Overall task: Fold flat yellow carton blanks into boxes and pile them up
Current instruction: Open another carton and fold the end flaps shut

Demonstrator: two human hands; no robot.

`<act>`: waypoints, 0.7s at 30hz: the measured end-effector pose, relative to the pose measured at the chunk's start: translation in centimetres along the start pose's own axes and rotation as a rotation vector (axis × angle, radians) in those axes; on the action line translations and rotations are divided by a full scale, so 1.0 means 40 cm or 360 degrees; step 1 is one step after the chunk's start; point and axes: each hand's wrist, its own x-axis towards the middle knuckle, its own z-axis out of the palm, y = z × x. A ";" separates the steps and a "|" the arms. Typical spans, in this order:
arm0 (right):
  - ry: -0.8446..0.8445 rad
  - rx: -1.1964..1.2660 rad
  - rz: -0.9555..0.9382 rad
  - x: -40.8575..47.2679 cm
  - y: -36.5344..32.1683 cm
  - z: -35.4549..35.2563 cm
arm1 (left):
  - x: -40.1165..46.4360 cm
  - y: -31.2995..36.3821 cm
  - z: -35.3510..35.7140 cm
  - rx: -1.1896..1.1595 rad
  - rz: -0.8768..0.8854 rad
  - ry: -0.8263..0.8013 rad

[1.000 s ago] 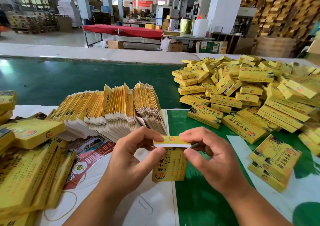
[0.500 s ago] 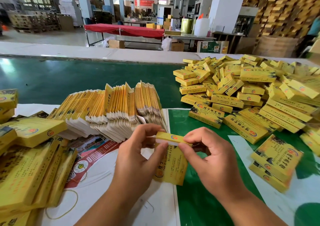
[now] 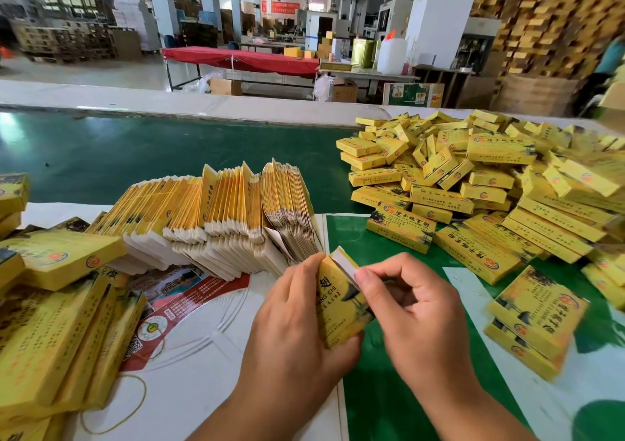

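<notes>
I see two bare hands over the near edge of the worktop (image 3: 101, 156), holding one yellow carton (image 3: 340, 308) between them. My left hand (image 3: 294, 318) wraps the carton from the left, fingers curled behind it and thumb under its lower end, clamped firmly. My right hand (image 3: 412, 312) pinches the white end flap (image 3: 346, 264) at the carton's top between thumb and forefinger, the other fingers curled loosely. The carton stands nearly upright, tilted a little to the right, raised off the worktop.

One fanned row of flat blanks (image 3: 216, 217) lies just beyond the hands, toward the worktop's middle; the blanks are too many and too tightly packed to count. On the right side a loose heap of folded boxes (image 3: 473, 183) spreads to the right edge, several dozen at least, uncountable. Two more boxes (image 3: 531, 322) sit stacked apart near the right front. At the left edge lies a pile of larger yellow packs (image 3: 57, 322), perhaps six or seven, their number unclear. One rubber band (image 3: 115, 406) lies on a white printed sheet (image 3: 189, 356) at the left front.
</notes>
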 end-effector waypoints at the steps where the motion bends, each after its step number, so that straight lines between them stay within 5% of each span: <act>1: 0.0014 0.0012 0.0006 0.000 -0.001 -0.003 | 0.000 0.001 0.000 0.0005 0.0015 -0.0007; 9: -0.0167 0.0041 0.0073 0.005 0.004 -0.011 | -0.008 -0.005 0.006 0.0066 0.0049 -0.0062; 15: -0.0221 -0.0350 -0.0407 0.007 -0.004 -0.006 | -0.005 -0.010 0.005 -0.0049 -0.0017 0.0022; 21: -0.0213 -0.0407 -0.0483 0.004 -0.009 0.008 | 0.000 -0.006 -0.003 -0.0176 -0.0053 0.0078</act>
